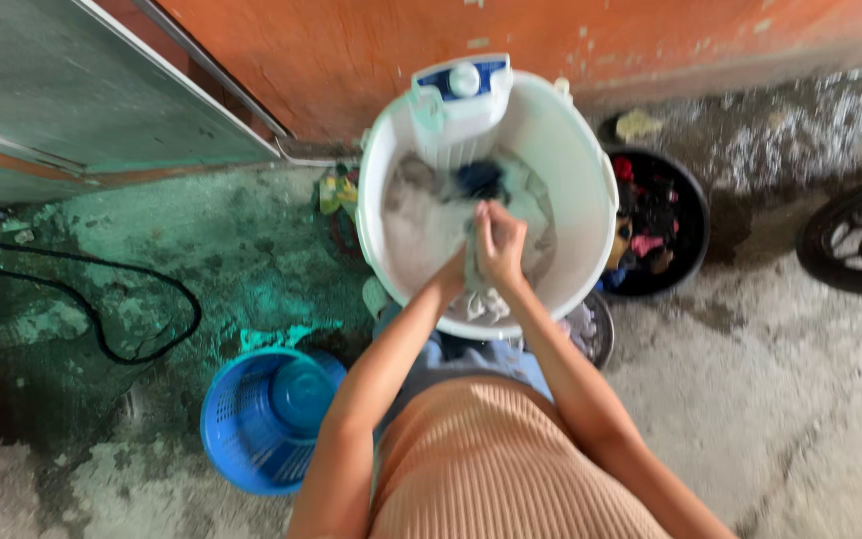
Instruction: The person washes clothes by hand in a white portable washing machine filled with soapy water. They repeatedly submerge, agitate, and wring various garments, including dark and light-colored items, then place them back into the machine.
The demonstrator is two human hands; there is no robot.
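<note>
Wet pale cloth, bunched over near rim of white washer tub, w/ both hands on it: right hand clenched round upper part, left hand gripping beside. Prob. heavy, limp, slippery w/ suds; best held in a tight wad, not by an edge.

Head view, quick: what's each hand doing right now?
Left hand: closed on the pale cloth over the white tub.
Right hand: closed on the same cloth.
</note>
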